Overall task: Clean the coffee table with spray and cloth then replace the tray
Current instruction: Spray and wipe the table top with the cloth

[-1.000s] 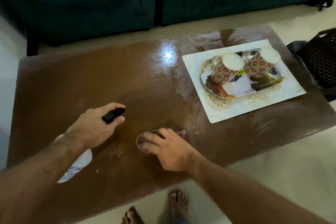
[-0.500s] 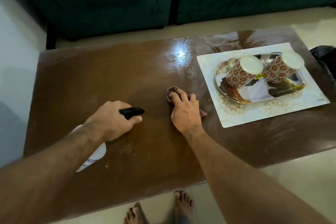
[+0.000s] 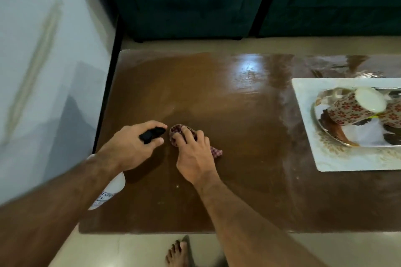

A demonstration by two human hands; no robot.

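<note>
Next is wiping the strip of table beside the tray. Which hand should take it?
Right, probably. The right hand already presses the cloth on the table, on the side nearer the tray. The left hand grips the spray bottle.

Checked cloth (image 3: 173, 134) bunched on brown table (image 3: 238, 136)
</note>
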